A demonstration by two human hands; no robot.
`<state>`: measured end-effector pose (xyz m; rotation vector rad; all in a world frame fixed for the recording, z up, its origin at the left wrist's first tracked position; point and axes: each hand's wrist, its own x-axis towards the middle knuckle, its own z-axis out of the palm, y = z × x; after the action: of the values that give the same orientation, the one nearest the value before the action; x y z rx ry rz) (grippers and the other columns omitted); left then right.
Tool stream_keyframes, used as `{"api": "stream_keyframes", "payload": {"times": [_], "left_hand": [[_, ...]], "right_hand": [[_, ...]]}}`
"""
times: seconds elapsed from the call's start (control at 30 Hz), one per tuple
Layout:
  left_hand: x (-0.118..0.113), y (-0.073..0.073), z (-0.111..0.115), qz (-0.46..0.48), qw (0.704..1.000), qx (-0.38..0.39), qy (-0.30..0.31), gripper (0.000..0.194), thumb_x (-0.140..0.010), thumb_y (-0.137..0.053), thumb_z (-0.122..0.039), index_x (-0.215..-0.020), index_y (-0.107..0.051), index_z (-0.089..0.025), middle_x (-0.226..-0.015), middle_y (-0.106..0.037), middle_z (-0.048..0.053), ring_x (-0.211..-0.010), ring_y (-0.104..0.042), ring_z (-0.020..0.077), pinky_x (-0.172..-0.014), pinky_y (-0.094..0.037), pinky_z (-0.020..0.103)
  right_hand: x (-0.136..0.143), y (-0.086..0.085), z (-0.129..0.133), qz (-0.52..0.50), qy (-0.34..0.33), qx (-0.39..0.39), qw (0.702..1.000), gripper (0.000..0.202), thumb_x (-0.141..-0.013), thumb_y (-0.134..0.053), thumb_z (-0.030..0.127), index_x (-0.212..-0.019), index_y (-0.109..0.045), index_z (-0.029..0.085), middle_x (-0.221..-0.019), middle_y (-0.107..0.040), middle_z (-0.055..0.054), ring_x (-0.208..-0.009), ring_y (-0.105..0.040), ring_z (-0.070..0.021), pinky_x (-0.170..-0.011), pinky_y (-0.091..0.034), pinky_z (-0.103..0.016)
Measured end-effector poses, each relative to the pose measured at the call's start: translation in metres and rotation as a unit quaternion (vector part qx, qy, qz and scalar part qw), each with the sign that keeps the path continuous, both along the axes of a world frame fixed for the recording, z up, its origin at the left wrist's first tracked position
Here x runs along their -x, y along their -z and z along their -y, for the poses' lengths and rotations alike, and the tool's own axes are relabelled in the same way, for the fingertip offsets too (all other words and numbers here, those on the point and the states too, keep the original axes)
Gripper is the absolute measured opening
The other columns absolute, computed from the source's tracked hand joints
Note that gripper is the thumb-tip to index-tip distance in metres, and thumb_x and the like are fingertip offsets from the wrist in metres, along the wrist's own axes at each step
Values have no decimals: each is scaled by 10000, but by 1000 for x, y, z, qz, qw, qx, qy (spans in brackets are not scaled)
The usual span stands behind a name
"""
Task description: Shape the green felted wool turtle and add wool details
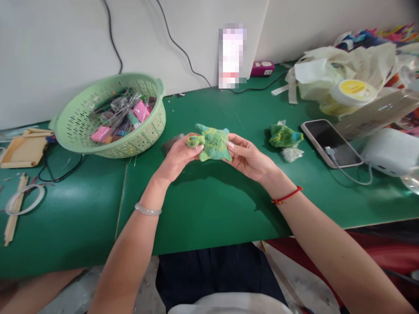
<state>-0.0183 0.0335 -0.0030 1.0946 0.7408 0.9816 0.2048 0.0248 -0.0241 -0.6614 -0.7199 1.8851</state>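
Note:
A green turtle figure (214,144), mottled with blue and yellow and looking like modelling clay, is held above the green table between both hands. My left hand (181,155) pinches it near the head, at the left end. On the opposite end, my right hand (247,157) grips it with thumb and fingers by the right edge. The fingertips behind the figure are partly hidden. To the right on the table lies a lump of green, blue and yellow clay (285,135), with crumpled clear wrap (292,154) beside it.
A pale green basket (137,141) with pink packets and thin sticks stands at left. Rightward are a phone (330,141) with a cable, a white device (391,150), and plastic bags (314,78) with a yellow-lidded tub (355,91). A wooden tray (24,150) and tape roll (41,196) lie far left.

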Motion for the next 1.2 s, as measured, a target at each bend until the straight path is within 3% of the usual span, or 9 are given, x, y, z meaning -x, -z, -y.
{"api": "stream_keyframes", "payload": {"times": [0.43, 0.7, 1.03, 1.2], "left_hand": [[-2, -1, 1, 1, 1000, 7, -10, 370, -705, -901, -360, -951, -659, -227, -880, -637, -37, -805, -654, 130, -748, -553, 279], [0, -4, 3, -5, 1000, -11, 24, 391, -746, -869, -407, -1013, -644, -233, -927, -666, -6, -867, -683, 171, -792, -563, 323], [-3, -1, 2, 8, 1000, 9, -8, 437, -677, -937, -401, -978, -662, -244, -899, -643, -37, -839, -674, 139, -772, -572, 284], [-4, -2, 4, 3, 1000, -5, 1, 408, -715, -894, -407, -997, -646, -249, -924, -658, -14, -866, -675, 165, -783, -569, 308]], "right_hand": [[0, -3, 1, 15, 0, -29, 999, 340, -698, -983, 245, -920, -726, 244, -802, -739, 77, -665, -690, -59, -663, -602, -166], [3, -5, 2, 0, 2, -5, 1000, 335, -680, -996, 254, -915, -759, 232, -811, -753, 64, -694, -710, -69, -699, -623, -176], [1, -5, 3, 1, 2, -6, 1000, 370, -658, -1008, 233, -916, -744, 221, -760, -750, 84, -629, -690, -41, -635, -592, -134], [2, -4, 2, 12, 14, -12, 1000, 369, -684, -993, 257, -947, -737, 223, -822, -766, 63, -702, -720, -62, -697, -614, -157]]}}
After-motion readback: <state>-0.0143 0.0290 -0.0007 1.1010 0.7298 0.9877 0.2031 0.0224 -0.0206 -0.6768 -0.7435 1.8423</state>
